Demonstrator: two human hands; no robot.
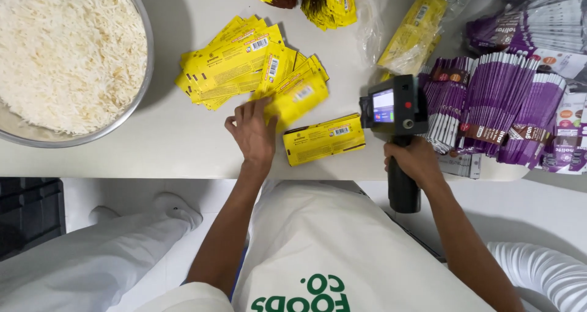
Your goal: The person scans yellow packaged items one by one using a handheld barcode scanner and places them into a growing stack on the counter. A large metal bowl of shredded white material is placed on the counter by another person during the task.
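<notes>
White apron nearest, below table edge. Right hand clenched round black handheld printer, small lit screen on its back, just right of single yellow pouch. That pouch: flat, rectangular, bright yellow, dark band along one side, white barcode patch, lying near table edge. Left hand just left of it, fingers spread, pressing down on blurred yellow pouch. Loose yellow heap up-left; rice bowl far left; purple pouch stacks right.

Left hand palm down, fingers spread forward, right hand fist-closed in a grip, both forearms bare
</notes>
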